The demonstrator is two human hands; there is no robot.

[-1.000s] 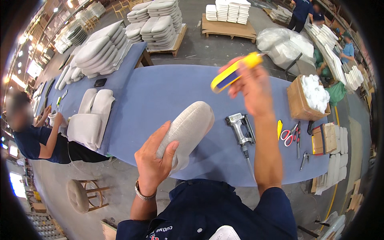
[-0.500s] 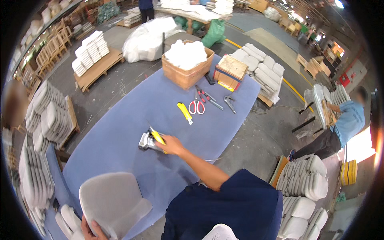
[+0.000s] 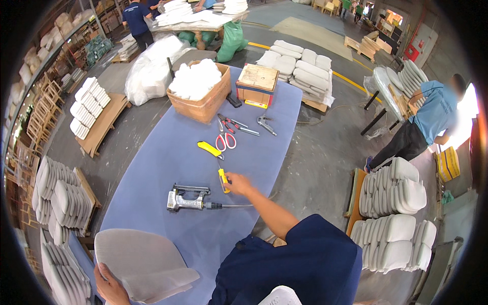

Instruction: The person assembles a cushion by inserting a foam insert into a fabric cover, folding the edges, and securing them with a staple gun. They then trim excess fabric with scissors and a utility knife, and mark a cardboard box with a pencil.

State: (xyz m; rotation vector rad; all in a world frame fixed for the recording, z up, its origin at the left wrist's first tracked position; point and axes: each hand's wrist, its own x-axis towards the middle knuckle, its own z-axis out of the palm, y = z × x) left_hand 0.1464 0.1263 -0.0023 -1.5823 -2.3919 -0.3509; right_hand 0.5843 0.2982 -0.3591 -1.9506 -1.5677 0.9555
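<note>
Two hands work well apart. Nearest, the left hand grips the lower edge of a grey fabric-covered curved seat pad, tilting it up at the table's near end, seemingly to keep it steady. Further on, the right hand closes around a yellow-handled utility knife resting on the blue felt-covered table, just beside a silver metal pneumatic stapler with its hose. Beyond lie red-handled scissors, steel pliers, and a cardboard box of white foam.
</note>
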